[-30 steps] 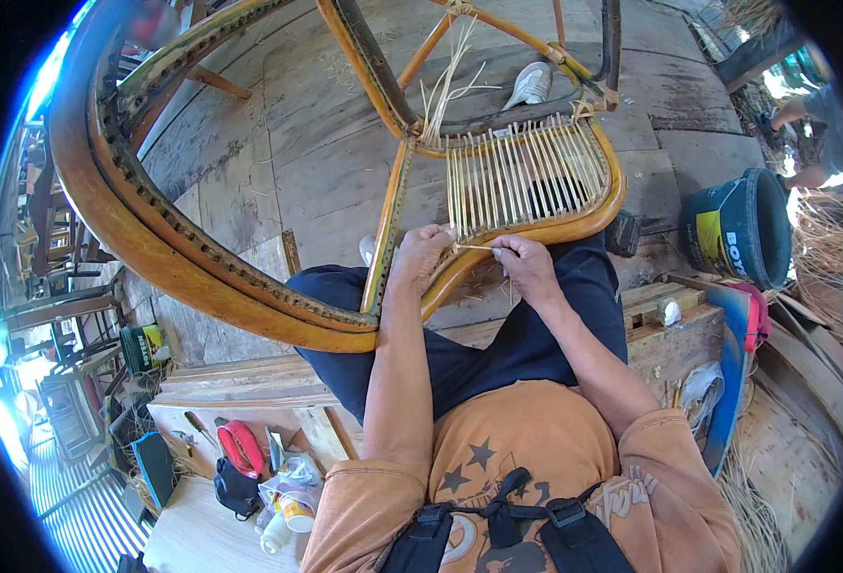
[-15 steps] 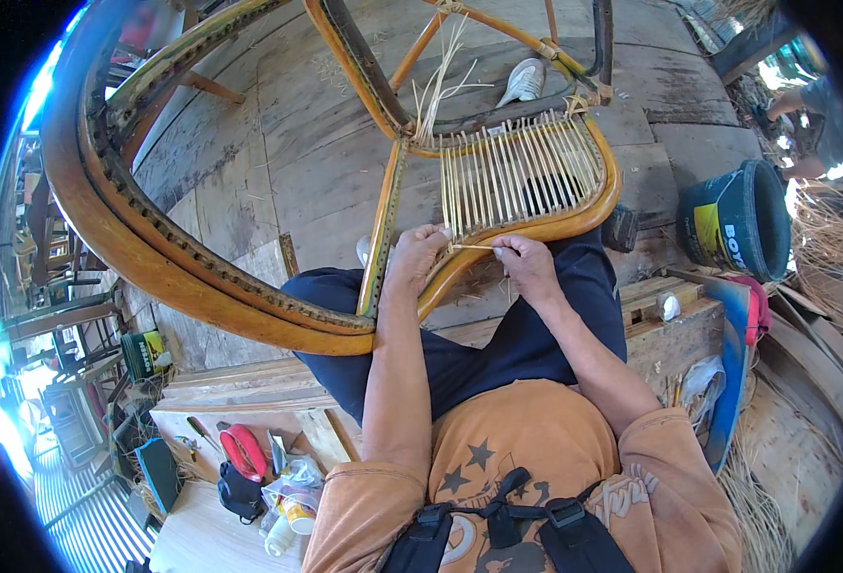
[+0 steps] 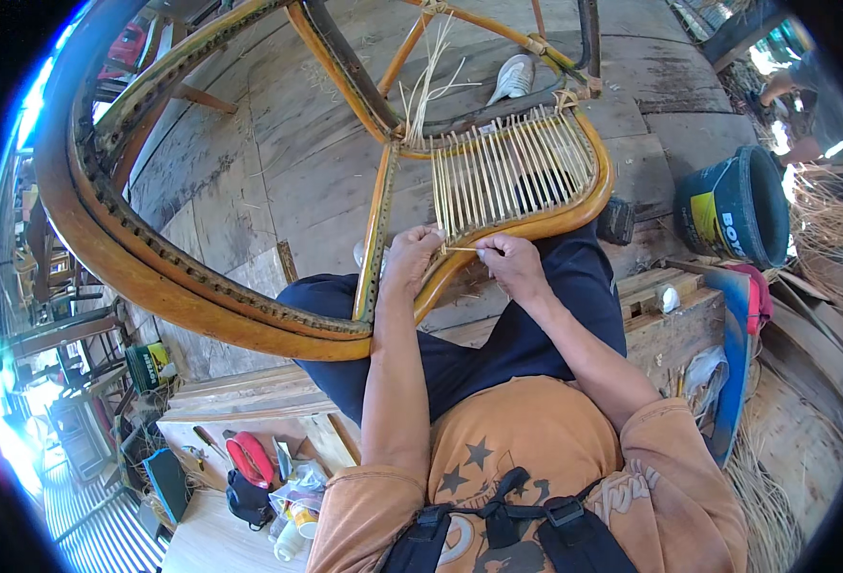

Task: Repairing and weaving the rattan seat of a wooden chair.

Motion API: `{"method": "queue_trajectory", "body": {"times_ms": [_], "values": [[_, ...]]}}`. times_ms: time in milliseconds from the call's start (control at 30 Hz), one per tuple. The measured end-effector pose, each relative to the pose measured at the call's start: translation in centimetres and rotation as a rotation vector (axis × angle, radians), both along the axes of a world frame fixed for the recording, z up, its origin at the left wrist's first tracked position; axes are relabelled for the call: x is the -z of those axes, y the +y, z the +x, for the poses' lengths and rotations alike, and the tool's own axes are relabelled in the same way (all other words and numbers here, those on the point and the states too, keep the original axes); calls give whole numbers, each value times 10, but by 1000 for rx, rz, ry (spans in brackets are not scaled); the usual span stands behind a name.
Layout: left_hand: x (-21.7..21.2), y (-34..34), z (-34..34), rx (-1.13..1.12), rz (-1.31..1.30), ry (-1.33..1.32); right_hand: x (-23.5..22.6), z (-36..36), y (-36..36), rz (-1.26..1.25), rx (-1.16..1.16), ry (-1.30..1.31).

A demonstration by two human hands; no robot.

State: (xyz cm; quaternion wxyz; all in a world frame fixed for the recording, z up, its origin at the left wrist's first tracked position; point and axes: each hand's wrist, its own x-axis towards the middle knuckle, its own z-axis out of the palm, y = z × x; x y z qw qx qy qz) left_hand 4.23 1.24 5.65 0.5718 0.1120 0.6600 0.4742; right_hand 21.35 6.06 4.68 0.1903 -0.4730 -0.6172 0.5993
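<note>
The rattan chair frame is glossy honey-brown, with a dark, studded groove along its big bent curve. It lies across the person's thighs and sweeps away toward 9 and 10 o'clock. At 1 o'clock from the hands sits its slatted panel: thin, pale canes side by side, edged by a thick, shiny rail. The panel's long axis runs from 8 to 2 o'clock, its rounded end facing 2; the canes run from about 11 to 5.

The right hand is pinched on a pale strand, which stretches toward 9 o'clock to the left hand. That hand's fingers are bent in at the panel's near left corner; exactly what they grip is too small to tell.

A straight brace stands just beside the left hand at 9 o'clock, leaving little room there. Loose cane ends fan out at 12. Near 3 o'clock, wooden floor shows between the rounded end and a dark bucket.
</note>
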Motion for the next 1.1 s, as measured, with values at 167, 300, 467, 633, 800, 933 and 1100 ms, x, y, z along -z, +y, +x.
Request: {"method": "queue_trajectory", "body": {"times_ms": [167,300,467,633,800,933,1100], "values": [[-4,-1,-1,-10,-14,-48,-7,4,-1,-129,19,23],[-4,1,2,2,-1,-38,-3,6,-1,-97,18,49],[18,-2,0,-5,-2,0,-11,34,0,-8,90,52],[28,-4,-5,225,-21,412,-53,138,14,-36,419,110],[27,-13,-19,34,-61,223,-25,277,-3,224,766,-177],[20,-16,-17,-48,-28,100,-2,332,-40,143,748,-434],[38,-7,-6,116,-33,475,35,385,-56,518,282,-1135]]}}
